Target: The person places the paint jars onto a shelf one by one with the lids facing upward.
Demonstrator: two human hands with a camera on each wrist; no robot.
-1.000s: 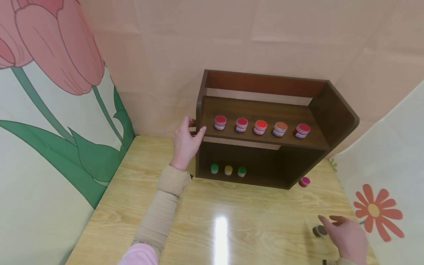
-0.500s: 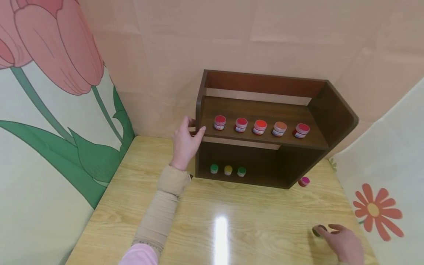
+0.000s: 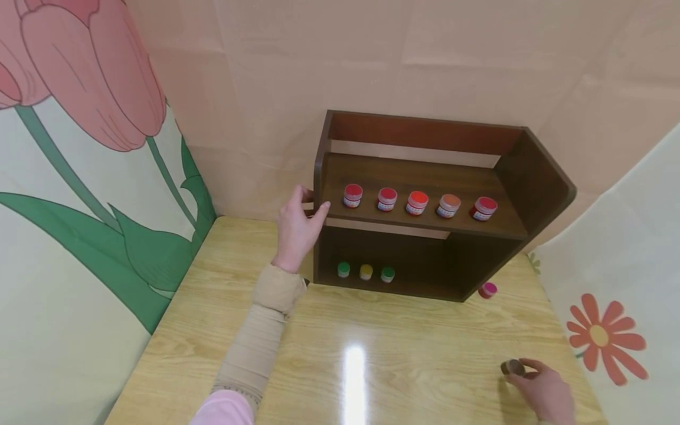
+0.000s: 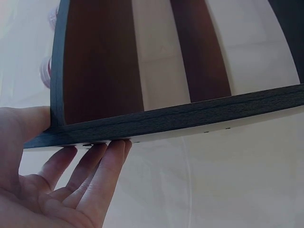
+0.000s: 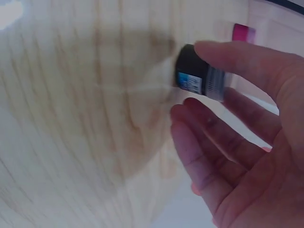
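My left hand (image 3: 299,230) grips the left side panel of a dark brown two-tier shelf (image 3: 414,167). In the left wrist view, the thumb lies on the front side of the panel (image 4: 156,116), and the other fingertips press its outer face. At the front right of the table, my right hand (image 3: 547,392) has its thumb and index finger around a small dark paint jar (image 5: 192,71) with a blue-and-white label. The thumb overlaps the jar's side and the index fingertip is at its other side; the remaining fingers are curved below, apart from it.
Several red and orange paint jars (image 3: 417,203) line the upper board. On the lower level stand two green jars (image 3: 343,270) and a yellow jar (image 3: 366,272). A magenta jar (image 3: 487,290) is by the shelf's right foot. Printed cloth (image 3: 627,236) borders the wooden table (image 3: 414,348).
My right hand has come down and leftward onto the dark paint jar, its thumb and index finger now closing around it. The left hand has stayed on the shelf.
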